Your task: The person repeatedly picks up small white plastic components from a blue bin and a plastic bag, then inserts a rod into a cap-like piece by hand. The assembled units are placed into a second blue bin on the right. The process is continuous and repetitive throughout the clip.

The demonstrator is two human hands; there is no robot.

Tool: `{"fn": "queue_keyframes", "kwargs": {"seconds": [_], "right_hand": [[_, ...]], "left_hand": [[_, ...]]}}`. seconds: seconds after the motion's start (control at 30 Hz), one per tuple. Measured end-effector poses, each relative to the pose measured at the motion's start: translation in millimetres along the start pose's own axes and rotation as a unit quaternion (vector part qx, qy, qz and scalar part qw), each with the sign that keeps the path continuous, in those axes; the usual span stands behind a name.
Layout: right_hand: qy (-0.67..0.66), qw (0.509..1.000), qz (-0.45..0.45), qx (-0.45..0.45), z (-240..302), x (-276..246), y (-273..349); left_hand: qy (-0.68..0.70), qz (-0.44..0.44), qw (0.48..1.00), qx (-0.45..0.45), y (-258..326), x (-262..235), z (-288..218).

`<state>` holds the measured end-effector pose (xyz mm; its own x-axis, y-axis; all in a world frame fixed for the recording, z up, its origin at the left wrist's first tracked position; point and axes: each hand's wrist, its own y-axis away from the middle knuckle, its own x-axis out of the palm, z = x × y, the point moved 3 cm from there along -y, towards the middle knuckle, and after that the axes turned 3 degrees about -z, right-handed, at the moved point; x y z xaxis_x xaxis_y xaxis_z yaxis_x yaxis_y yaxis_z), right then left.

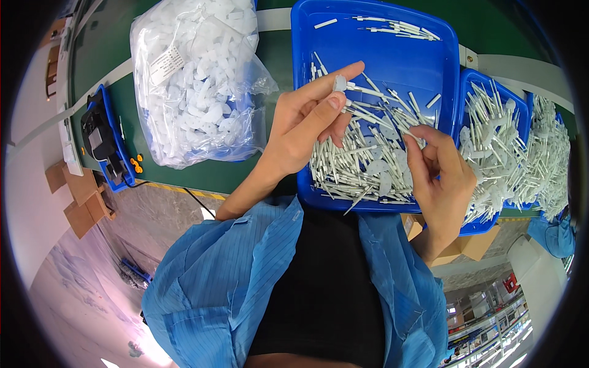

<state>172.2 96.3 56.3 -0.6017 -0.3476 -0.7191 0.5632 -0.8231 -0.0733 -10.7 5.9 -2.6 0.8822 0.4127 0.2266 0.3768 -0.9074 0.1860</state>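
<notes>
Head view: I look down over a blue smock at a green counter [279,58] with blue trays on it.
Left hand: my left hand [307,126] is raised over the big blue tray [374,55], thumb and forefinger pressed together on a white stick with a flat tab end [351,88]; the piece points right, held above the pile.
Right hand: my right hand [438,178] sits at the tray's right side, fingers curled into the loose heap of white sticks [362,162]; it seems to be pinching one stick there, though I cannot tell for sure.
Where the parts lie: most sticks are heaped in the near half of the big tray, with a few more by its far rim.
Neighbours: a second blue tray of sticks [491,132] is just to the right, and a clear bag of white plastic tabs [196,80] is to the left.
Step in hand: I judge one piece is picked and held up while the other hand fetches its mate.
Next move: I reckon it calls for bringing both hands together, lined up end to end, with a light grip.
</notes>
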Motion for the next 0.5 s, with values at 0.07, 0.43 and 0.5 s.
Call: {"fn": "queue_keyframes", "kwargs": {"seconds": [0.07,0.43,0.5], "right_hand": [[-0.004,1.000,0.005,-0.004,-0.2,2.0,0.8],[-0.024,1.000,-0.009,0.002,-1.6,0.6,5.4],[-0.024,1.000,-0.009,-0.002,-0.7,0.4,6.4]], "left_hand": [[0.005,0.009,1.000,-0.008,0.3,1.8,-1.2],[0.040,0.018,0.999,-0.015,1.0,1.2,-4.0],[0.028,0.020,0.999,-0.011,1.4,2.8,-3.4]]}}
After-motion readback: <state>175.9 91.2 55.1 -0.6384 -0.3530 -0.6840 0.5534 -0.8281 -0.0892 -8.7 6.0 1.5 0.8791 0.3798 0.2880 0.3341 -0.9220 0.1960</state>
